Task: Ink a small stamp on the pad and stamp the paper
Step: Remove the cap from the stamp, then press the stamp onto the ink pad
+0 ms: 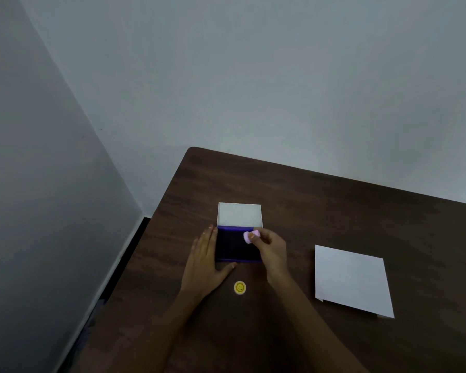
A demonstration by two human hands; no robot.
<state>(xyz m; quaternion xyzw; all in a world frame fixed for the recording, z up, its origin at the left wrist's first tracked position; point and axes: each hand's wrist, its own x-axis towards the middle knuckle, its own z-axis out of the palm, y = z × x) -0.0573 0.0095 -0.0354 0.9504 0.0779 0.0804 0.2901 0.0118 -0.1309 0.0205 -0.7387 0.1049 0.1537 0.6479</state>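
The right hand is closed in a pinch on a small pink stamp, which is held between the thumb and the fingertips above the far right part of the ink pad. Whether the stamp touches the dark surface of the pad cannot be told, because that end of it is blurred.

A dark brown table with a wood grain is seen, with a rounded far corner. Behind it a pale grey wall is met by a second wall on the left, so a corner of the room is formed. A dark strip of floor is visible between the left wall and the table edge.

The ink pad is a dark purple tray with its white lid opened and raised on the far side. A white sheet of paper is laid well apart on the right, a little turned against the table edge, with one near corner folded. A small round yellow piece with a smiling face is placed on the table near the front of the pad, between the two forearms.

The left hand is laid flat and open on the table, palm down, against the left side of the pad; its fingers are stretched along that side and its thumb is put along the near edge. Nothing is gripped by it. The right forearm is brought in from the lower right, and the wrist is bent so that the fingers point to the left over the pad.
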